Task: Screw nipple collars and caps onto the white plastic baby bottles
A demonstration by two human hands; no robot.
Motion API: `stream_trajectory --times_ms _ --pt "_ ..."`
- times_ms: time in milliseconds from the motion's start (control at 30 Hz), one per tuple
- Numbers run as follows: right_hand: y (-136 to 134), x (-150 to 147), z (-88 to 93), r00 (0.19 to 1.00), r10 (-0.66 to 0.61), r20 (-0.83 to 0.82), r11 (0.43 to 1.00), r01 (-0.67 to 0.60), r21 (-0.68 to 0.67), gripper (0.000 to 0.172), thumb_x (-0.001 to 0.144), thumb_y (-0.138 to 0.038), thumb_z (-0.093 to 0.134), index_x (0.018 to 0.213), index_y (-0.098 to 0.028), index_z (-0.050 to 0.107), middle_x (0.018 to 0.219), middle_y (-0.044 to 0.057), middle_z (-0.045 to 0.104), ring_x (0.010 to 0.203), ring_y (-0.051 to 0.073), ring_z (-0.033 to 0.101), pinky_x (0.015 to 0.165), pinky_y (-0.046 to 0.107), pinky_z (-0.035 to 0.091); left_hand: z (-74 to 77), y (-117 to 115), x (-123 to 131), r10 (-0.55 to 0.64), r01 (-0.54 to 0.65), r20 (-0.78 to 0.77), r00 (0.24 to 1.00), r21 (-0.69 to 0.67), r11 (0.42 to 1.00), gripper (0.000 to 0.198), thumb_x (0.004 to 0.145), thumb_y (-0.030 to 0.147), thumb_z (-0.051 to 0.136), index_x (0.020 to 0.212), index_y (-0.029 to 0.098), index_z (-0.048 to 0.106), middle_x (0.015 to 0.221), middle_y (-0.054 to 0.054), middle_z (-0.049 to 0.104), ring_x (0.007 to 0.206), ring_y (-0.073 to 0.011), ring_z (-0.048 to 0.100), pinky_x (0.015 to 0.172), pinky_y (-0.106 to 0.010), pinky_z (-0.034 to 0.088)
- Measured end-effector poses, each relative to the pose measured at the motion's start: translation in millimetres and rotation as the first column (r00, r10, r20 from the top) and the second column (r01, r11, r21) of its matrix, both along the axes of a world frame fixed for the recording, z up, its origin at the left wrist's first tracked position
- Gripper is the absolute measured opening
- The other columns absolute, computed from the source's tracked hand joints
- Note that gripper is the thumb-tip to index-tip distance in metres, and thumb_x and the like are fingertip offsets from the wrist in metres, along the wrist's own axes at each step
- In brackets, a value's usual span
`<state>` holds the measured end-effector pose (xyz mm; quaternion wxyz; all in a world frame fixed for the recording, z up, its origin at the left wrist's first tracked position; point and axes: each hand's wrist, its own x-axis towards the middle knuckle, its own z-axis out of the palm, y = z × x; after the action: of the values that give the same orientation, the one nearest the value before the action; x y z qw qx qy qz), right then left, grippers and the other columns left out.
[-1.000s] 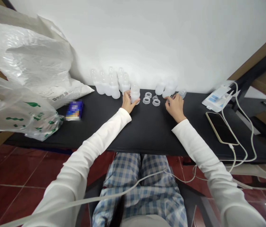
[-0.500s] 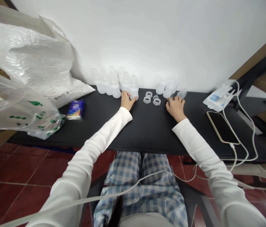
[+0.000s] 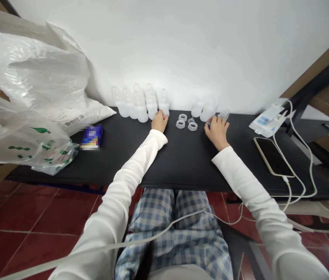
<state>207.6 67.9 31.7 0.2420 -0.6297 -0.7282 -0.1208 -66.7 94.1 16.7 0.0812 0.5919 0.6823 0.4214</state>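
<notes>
From the head view, the left hand [image 3: 160, 121] is narrowly closed, its fingers curled against the foot of the end bottle [image 3: 164, 102] and seemingly gripping it, though they partly hide the contact. That bottle stands upright at the right end of a tight row of bottles [image 3: 152, 105] along the wall [image 3: 182, 50], on a black worktop [image 3: 182, 163]. They look like thin, frosted plastic: light, perhaps slightly yielding, and smooth enough to slip, so the wide lower body seems the surest place to hold.

Between the hands lie three clear rings [image 3: 180, 124], flat and small. They look fairly stiff and are probably best pinched by the rim. A tiny clear piece [image 3: 191, 120] sits just behind them.

The right hand [image 3: 217, 132] is also narrowly closed, its fingertips [image 3: 209, 122] drawn together beside two more upright bottles [image 3: 203, 109]. A clear teat-like part [image 3: 224, 114] lies tilted just past them. Whether those fingers hold anything, I cannot tell.

A phone [image 3: 273, 157] with its cable lies to the right, and plastic bags [image 3: 27, 70] heap up to the left.
</notes>
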Motion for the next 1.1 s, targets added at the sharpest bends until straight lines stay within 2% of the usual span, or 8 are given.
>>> stream_trajectory --times_ms 200,300,433,533,633,767,867,1100 --pt "-2.7 -1.3 4.9 1.000 0.026 -0.012 1.000 -0.026 -0.016 0.029 0.094 -0.019 0.044 0.116 -0.010 0.060 0.113 0.023 0.061 0.110 0.037 0.053 0.095 0.057 0.040 -0.1 -5.6 0.4 -0.121 0.123 -0.061 0.991 0.038 0.992 0.007 0.096 0.027 0.057 0.095 0.020 0.058 0.092 -0.009 0.067 0.089 -0.0247 0.067 0.090 -0.041 0.054" --pt "-4.6 -3.0 10.4 0.996 0.076 -0.047 0.997 -0.074 0.038 0.031 0.100 -0.024 0.040 0.117 -0.014 0.063 0.109 0.019 0.064 0.107 0.035 0.056 0.096 0.054 0.040 -2.8 -12.2 8.6 -0.335 0.361 -0.189 0.923 0.130 0.923 0.028 0.095 0.036 0.060 0.116 0.017 0.061 0.111 -0.014 0.067 0.107 -0.0260 0.067 0.102 -0.042 0.053" --pt "-9.1 -6.6 17.0 0.984 0.160 -0.079 0.985 -0.155 0.075 0.035 0.106 -0.031 0.036 0.120 -0.018 0.065 0.104 0.015 0.067 0.104 0.032 0.059 0.097 0.049 0.040 -4.3 -19.4 19.2 -0.510 0.540 -0.305 0.804 0.017 0.841 0.055 0.088 0.044 0.071 0.133 0.016 0.058 0.130 -0.018 0.063 0.122 -0.0322 0.063 0.110 -0.050 0.049" --pt "-13.4 -11.8 18.7 0.958 0.248 -0.141 0.967 -0.238 0.086 0.037 0.107 -0.035 0.038 0.122 -0.021 0.069 0.105 0.013 0.068 0.104 0.030 0.060 0.097 0.046 0.040 -4.4 -25.2 22.6 -0.503 0.505 -0.137 0.854 -0.018 0.863 0.046 0.085 0.038 0.075 0.123 0.017 0.060 0.117 -0.013 0.069 0.111 -0.0284 0.067 0.105 -0.048 0.051" --pt "-18.0 -20.3 16.6 0.866 0.419 -0.273 0.908 -0.402 0.121 0.035 0.105 -0.040 0.045 0.117 -0.023 0.073 0.105 0.011 0.067 0.099 0.027 0.061 0.094 0.044 0.044 -3.1 -32.6 26.5 -0.375 0.386 0.287 0.881 0.020 0.922 0.038 0.087 0.043 0.074 0.112 0.020 0.057 0.093 -0.005 0.071 0.088 -0.0193 0.069 0.089 -0.037 0.057" --pt "-26.2 -35.2 12.3 0.594 0.566 -0.571 0.788 -0.593 0.163 0.032 0.098 -0.050 0.059 0.107 -0.024 0.076 0.098 0.007 0.066 0.081 0.020 0.057 0.078 0.037 0.049 3.0 -40.0 34.0 -0.232 0.381 0.765 0.600 -0.020 0.924 0.033 0.095 0.051 0.064 0.092 0.022 0.049 0.075 0.000 0.067 0.068 -0.0126 0.069 0.072 -0.028 0.057" --pt "-31.1 -43.2 10.5 0.486 0.527 -0.697 0.761 -0.635 0.132 0.036 0.092 -0.057 0.066 0.103 -0.024 0.076 0.096 0.004 0.068 0.075 0.016 0.055 0.074 0.034 0.048 10.7 -43.0 36.9 -0.224 0.453 0.846 0.485 -0.023 0.891 0.035 0.093 0.049 0.068 0.087 0.021 0.048 0.070 0.001 0.066 0.064 -0.0118 0.070 0.071 -0.027 0.058" --pt "-28.8 -44.8 5.0 0.471 0.419 -0.776 0.822 -0.560 0.104 0.038 0.083 -0.058 0.075 0.095 -0.022 0.070 0.090 0.001 0.070 0.065 0.012 0.047 0.067 0.030 0.044 23.5 -54.3 44.4 -0.319 0.552 0.806 0.499 -0.012 0.834 0.033 0.095 0.045 0.066 0.088 0.022 0.044 0.065 0.004 0.064 0.056 -0.0122 0.068 0.059 -0.024 0.055"
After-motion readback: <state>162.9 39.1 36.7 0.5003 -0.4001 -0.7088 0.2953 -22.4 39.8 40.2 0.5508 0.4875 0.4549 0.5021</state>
